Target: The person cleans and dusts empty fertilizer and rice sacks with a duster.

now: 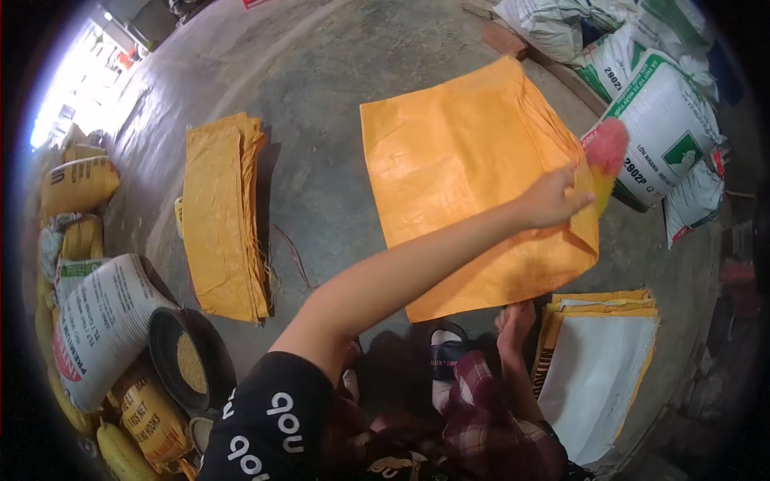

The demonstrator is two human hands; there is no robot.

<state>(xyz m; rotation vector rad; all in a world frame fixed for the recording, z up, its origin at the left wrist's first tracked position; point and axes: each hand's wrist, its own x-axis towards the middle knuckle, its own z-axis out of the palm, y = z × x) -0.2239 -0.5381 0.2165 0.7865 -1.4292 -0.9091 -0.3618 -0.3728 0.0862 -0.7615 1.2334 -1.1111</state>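
A large flat yellow woven sack [449,176] is spread out in front of me, its right side folded and creased. My left hand [553,200] reaches across it from the left, its fingers closed on the right edge. My right hand [515,325] is curled at the sack's lower edge, fingers bent against it. Just past the right edge shows a fluffy pink and yellow thing [607,148], like a duster head; the sack hides the rest. To the left lies a stack of folded yellow sacks [223,216] with frayed ends.
More folded sacks, white side up [597,377], lie at my right. Filled white bags [658,128] lean at the upper right near a brick [504,40]. On the left are a printed white sack [104,321] and a black bowl of grain [191,361]. Sandaled feet [446,353] are below.
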